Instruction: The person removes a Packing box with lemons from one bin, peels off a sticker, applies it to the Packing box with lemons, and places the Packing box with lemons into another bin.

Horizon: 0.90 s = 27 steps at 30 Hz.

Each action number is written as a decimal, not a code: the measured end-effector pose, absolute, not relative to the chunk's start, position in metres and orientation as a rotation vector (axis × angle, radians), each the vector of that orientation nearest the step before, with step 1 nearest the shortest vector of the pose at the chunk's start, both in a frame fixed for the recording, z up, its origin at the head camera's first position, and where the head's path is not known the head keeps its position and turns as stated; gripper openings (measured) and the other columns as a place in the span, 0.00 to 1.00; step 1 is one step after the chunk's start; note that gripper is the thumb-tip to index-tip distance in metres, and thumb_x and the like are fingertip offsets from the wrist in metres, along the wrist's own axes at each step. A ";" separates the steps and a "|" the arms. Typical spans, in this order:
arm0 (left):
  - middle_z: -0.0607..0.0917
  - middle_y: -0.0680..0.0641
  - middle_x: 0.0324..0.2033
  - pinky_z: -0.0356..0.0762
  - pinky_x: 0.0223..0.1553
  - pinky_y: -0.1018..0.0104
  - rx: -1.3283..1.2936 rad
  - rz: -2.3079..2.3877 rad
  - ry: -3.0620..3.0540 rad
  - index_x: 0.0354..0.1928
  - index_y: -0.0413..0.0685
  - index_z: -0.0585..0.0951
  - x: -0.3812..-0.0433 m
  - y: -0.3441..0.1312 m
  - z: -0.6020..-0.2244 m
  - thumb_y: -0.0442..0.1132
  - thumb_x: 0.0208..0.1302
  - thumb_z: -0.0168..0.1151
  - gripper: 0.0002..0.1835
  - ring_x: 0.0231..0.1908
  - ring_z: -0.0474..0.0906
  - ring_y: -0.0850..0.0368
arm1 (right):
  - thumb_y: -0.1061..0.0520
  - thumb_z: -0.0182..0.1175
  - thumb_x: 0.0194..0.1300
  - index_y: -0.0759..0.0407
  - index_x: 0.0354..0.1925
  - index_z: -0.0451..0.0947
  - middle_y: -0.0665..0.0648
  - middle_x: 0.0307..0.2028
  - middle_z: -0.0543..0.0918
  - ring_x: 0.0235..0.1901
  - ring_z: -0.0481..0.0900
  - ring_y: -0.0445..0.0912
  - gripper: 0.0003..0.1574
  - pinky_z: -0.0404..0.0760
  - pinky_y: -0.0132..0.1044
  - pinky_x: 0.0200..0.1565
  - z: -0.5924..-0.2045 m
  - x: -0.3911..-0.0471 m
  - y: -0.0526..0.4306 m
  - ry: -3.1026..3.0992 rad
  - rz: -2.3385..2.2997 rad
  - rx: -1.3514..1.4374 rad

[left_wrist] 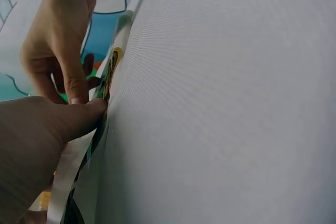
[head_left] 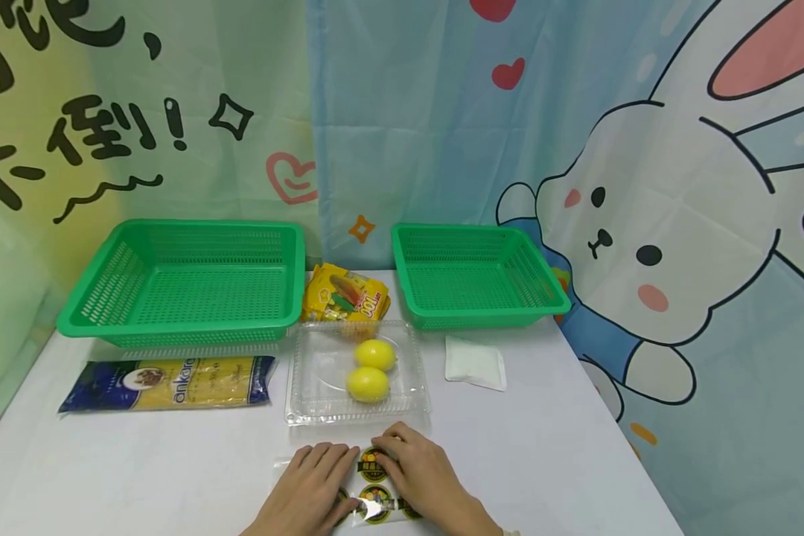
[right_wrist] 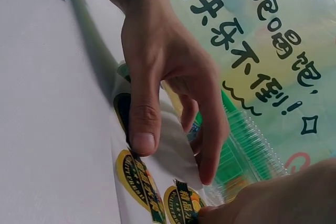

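Observation:
A sheet of round black-and-gold stickers (head_left: pixel 375 494) is held between both hands at the table's front. My left hand (head_left: pixel 312 484) grips its left part; in the right wrist view the left thumb (right_wrist: pixel 144 124) lies on the printed face with fingers behind. My right hand (head_left: pixel 430 476) pinches the sheet near the upper sticker, its thumb and forefinger close together at the edge in the left wrist view. Just beyond the hands stands a clear plastic box (head_left: pixel 301 383) with two lemons (head_left: pixel 368 384) inside.
Two green baskets (head_left: pixel 181 333) stand at the back left and right. Between them lie yellow snack packs (head_left: pixel 345 294). A pasta bag (head_left: pixel 167 384) lies left of the box, a white sachet (head_left: pixel 474 363) right of it. A printed curtain hangs behind the table.

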<state>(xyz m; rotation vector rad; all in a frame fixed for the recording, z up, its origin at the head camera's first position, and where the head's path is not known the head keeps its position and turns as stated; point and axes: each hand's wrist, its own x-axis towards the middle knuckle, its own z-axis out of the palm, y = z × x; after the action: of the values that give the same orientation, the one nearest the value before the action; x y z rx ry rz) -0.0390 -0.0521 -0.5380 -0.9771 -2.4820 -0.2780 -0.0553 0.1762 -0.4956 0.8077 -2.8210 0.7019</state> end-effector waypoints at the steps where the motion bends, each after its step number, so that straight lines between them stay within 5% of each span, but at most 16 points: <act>1: 0.83 0.54 0.50 0.80 0.50 0.58 -0.977 -0.272 -2.479 0.60 0.47 0.82 -0.039 -0.052 -0.538 0.66 0.54 0.75 0.39 0.50 0.78 0.58 | 0.57 0.70 0.69 0.56 0.49 0.88 0.46 0.44 0.85 0.40 0.84 0.36 0.11 0.85 0.30 0.40 -0.496 -0.055 0.176 -2.815 0.706 0.807; 27: 0.82 0.53 0.47 0.79 0.48 0.57 -0.966 -0.221 -2.481 0.56 0.47 0.83 -0.038 -0.048 -0.534 0.64 0.54 0.76 0.35 0.47 0.78 0.56 | 0.57 0.73 0.65 0.53 0.40 0.88 0.45 0.41 0.82 0.40 0.79 0.37 0.05 0.83 0.28 0.39 -0.504 -0.054 0.175 -2.751 0.693 0.765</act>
<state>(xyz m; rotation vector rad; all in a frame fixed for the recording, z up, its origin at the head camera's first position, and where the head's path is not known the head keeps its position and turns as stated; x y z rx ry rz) -0.0383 -0.0483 -0.5345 -0.9662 -2.4811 -0.2212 -0.0537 0.1746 -0.5038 0.7646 -2.7514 0.6925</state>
